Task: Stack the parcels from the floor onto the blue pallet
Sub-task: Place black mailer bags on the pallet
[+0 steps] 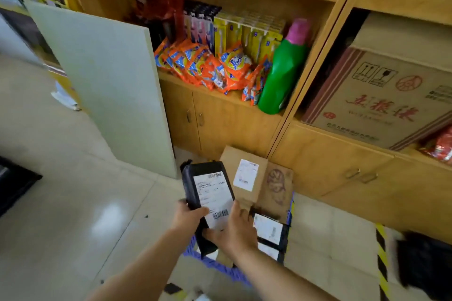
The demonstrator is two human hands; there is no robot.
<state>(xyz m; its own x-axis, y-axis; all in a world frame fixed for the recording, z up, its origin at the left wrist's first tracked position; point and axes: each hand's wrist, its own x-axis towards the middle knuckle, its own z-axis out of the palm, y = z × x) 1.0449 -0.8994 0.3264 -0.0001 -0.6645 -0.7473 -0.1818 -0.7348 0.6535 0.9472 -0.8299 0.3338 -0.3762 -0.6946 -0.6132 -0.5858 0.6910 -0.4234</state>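
Observation:
A black plastic-wrapped parcel (208, 186) with a white shipping label is held up in front of me by both hands. My left hand (187, 215) grips its lower left edge and my right hand (232, 230) holds its lower right side. Directly below lies the blue pallet (220, 267), mostly hidden by my arms. On the pallet lie a brown cardboard box (247, 173) with a white label, a flat brown box (278, 188) with a stamp, and a black labelled parcel (269, 231). Another black parcel (425, 261) lies on the floor at the far right.
A wooden shelf unit (269, 129) with cupboard doors stands right behind the pallet, holding orange packets (210, 66), a green bottle (283, 68) and a large carton (381, 95). A pale board (107, 76) leans at the left. Yellow-black tape (381, 259) marks the tiled floor.

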